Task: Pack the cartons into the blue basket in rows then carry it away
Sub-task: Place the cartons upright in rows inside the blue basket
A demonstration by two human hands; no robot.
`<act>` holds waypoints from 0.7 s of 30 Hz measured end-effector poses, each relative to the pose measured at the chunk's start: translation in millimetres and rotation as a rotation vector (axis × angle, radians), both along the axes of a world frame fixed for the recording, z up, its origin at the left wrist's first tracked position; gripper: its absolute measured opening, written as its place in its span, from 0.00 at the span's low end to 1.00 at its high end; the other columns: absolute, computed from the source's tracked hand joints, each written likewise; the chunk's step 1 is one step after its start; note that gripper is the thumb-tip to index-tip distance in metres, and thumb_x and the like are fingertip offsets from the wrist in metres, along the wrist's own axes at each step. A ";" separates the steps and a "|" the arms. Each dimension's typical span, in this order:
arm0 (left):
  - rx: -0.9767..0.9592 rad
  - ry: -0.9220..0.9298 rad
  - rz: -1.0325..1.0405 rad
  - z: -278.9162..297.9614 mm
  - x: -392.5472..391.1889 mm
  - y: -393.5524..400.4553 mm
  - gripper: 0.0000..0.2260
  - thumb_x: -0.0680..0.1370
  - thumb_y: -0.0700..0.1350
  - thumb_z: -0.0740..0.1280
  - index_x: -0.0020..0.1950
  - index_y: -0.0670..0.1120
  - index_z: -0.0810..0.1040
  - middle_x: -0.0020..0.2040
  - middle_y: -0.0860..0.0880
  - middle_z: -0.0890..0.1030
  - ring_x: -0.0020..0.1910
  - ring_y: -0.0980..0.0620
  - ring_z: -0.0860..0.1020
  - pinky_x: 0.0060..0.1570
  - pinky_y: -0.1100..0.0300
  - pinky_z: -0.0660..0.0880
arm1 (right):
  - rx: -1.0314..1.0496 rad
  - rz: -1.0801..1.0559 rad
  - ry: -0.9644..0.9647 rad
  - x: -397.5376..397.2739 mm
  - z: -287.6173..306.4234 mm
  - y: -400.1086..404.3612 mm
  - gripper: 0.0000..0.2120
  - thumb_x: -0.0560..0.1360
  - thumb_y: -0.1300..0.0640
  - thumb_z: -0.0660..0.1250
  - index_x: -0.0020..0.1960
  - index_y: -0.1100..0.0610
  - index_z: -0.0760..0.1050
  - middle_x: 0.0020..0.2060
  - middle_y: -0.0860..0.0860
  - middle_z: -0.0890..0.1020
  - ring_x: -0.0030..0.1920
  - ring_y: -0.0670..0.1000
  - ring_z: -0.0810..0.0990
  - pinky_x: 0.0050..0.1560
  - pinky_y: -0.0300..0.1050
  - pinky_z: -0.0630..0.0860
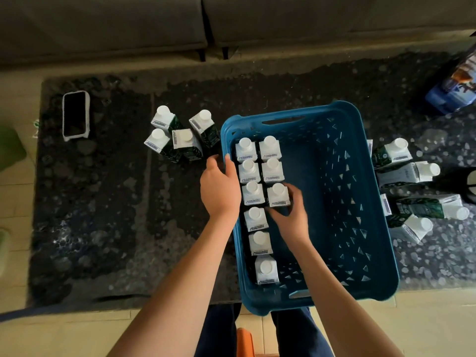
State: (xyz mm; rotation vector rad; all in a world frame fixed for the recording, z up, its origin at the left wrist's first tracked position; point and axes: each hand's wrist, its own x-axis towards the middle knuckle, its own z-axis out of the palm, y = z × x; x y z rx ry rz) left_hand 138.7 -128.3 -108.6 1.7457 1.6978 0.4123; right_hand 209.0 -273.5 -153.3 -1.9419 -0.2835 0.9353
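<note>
The blue basket [360, 191] sits on the dark stone table. Inside along its left wall stands a row of several white-capped cartons [255, 219], and a second row beside it holds three. My right hand [292, 213] grips the nearest carton of that second row [278, 195], which stands on the basket floor. My left hand [219, 186] grips the basket's left rim, thumb inside. Several more cartons [177, 135] stand upright on the table left of the basket. Others [409, 186] lie tipped or stand to its right.
A phone in a white case [75, 115] lies at the table's far left. A blue package [453, 83] stands at the far right. A grey sofa [154, 21] runs behind the table. The basket's near edge overhangs the table toward my legs.
</note>
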 end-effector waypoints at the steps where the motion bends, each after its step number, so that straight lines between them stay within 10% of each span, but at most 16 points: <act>1: 0.001 -0.001 -0.001 -0.2 0.2 -0.1 0.21 0.80 0.58 0.54 0.59 0.43 0.74 0.43 0.44 0.80 0.41 0.43 0.80 0.37 0.46 0.78 | 0.003 -0.007 0.001 0.8 -1.0 2.0 0.29 0.71 0.62 0.73 0.65 0.46 0.66 0.62 0.45 0.75 0.63 0.46 0.73 0.64 0.47 0.72; 21: 0.049 -0.031 -0.014 0.6 1.2 -0.4 0.18 0.81 0.54 0.55 0.50 0.41 0.75 0.39 0.42 0.79 0.38 0.41 0.79 0.32 0.49 0.75 | 0.049 0.033 0.034 18.9 -10.2 0.0 0.22 0.72 0.68 0.70 0.59 0.49 0.70 0.54 0.45 0.79 0.59 0.45 0.77 0.60 0.36 0.72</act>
